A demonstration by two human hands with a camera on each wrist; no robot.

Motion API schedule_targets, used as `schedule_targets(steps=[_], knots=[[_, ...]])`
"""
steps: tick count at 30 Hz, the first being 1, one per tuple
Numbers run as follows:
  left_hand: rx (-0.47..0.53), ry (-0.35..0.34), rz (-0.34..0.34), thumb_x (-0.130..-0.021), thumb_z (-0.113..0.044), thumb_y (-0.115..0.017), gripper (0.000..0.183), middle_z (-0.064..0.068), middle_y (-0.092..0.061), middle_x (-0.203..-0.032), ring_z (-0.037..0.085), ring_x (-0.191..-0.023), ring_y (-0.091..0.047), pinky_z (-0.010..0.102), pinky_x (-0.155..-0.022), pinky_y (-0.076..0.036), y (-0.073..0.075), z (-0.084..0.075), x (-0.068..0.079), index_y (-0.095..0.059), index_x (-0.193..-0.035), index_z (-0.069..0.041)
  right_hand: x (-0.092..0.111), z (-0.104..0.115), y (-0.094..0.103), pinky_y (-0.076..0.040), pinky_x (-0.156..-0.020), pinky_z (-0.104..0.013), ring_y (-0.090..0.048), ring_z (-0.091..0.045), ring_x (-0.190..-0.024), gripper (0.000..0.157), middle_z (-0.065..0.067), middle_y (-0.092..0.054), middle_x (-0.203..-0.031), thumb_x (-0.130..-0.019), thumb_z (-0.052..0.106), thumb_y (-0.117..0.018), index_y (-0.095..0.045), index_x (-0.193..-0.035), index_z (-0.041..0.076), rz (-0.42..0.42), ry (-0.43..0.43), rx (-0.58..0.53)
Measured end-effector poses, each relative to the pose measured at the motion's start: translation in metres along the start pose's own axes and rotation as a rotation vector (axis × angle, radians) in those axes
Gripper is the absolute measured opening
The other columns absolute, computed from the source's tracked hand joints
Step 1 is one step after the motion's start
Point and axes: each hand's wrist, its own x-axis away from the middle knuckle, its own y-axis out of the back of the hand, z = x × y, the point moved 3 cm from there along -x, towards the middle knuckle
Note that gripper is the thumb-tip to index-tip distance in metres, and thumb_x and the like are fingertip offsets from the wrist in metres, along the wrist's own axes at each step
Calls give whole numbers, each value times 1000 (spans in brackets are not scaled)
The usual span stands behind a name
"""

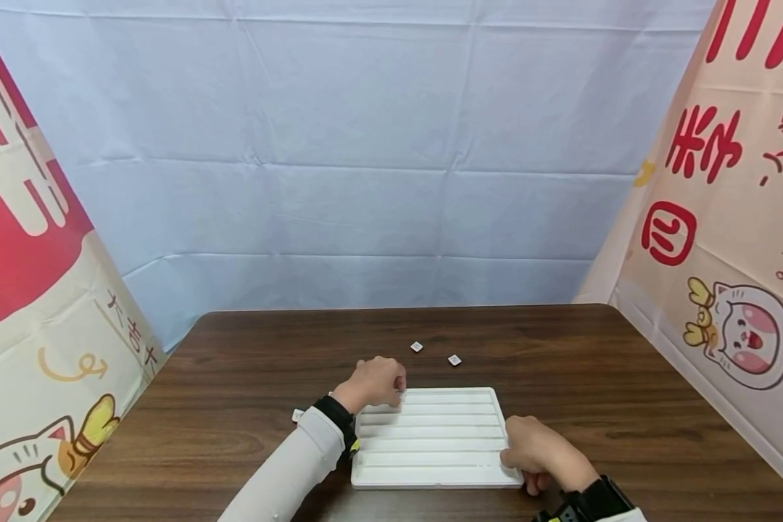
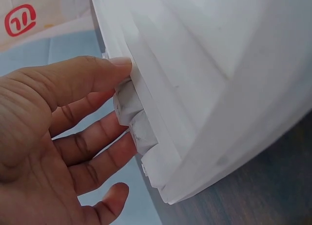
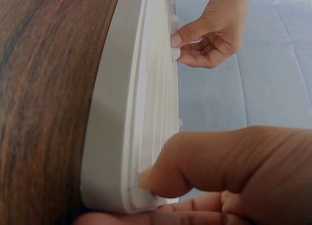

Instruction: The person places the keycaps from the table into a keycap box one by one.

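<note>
A ridged white tray (image 1: 437,458) is set on the near part of the dark wooden table (image 1: 235,406). Its near right corner is gripped by the right hand (image 1: 538,449), thumb on top; at its far edge a small white tile (image 3: 176,53) is pinched by the left hand (image 1: 375,380), beside neighbouring tiles (image 2: 144,132). If the tray is jolted by the right hand, or the neighbours are brushed by the left fingers, the row could be knocked askew. Beyond, two loose tiles (image 1: 454,359) are seen. On the right-hand cloth (image 1: 711,239), "a day" can be read near red Chinese characters
</note>
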Motion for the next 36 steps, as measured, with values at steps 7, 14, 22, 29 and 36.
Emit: schedule_targets(steps=[7, 14, 22, 29, 36], knots=[[-7, 2, 6, -75, -6, -73, 18, -11, -48, -68, 10, -63, -44, 37, -65, -29, 0, 0, 1, -61, -72, -19, 0, 0, 0, -39, -32, -24, -50, -12, -30, 13, -8, -51, -39, -77, -2, -55, -52, -64, 0, 6, -8, -9], [-9, 6, 7, -75, -7, -73, 19, -10, -48, -68, 10, -63, -44, 37, -65, -30, -1, 1, 1, -59, -71, -20, 0, 0, 0, -40, -32, -25, -50, -13, -30, 13, -8, -51, -39, -76, -2, -55, -52, -63, 1, 1, -2, -13], [11, 28, 16, -77, -16, -72, 13, -7, -51, -74, 12, -66, -45, 36, -66, -31, -1, 0, -2, -65, -87, -16, 0, 0, 0, -40, -32, -25, -50, -13, -30, 13, -8, -51, -40, -77, -2, -55, -52, -65, 0, 2, 1, -16], [-43, 26, -3, -78, -29, -74, 35, -1, -58, -105, 20, -99, -54, 51, -81, -39, 3, -3, -1, -67, -111, -19, -1, 0, 0, -40, -32, -25, -49, -13, -30, 14, -8, -51, -39, -76, -2, -55, -52, -63, 1, -2, 7, -13], [-38, 11, -17, -79, -32, -73, 39, 0, -57, -108, 23, -103, -53, 56, -84, -37, 8, -6, -1, -66, -115, -18, -1, 0, 0, -40, -32, -25, -49, -13, -30, 14, -8, -51, -38, -77, -2, -55, -52, -63, 1, -1, 11, -5]])
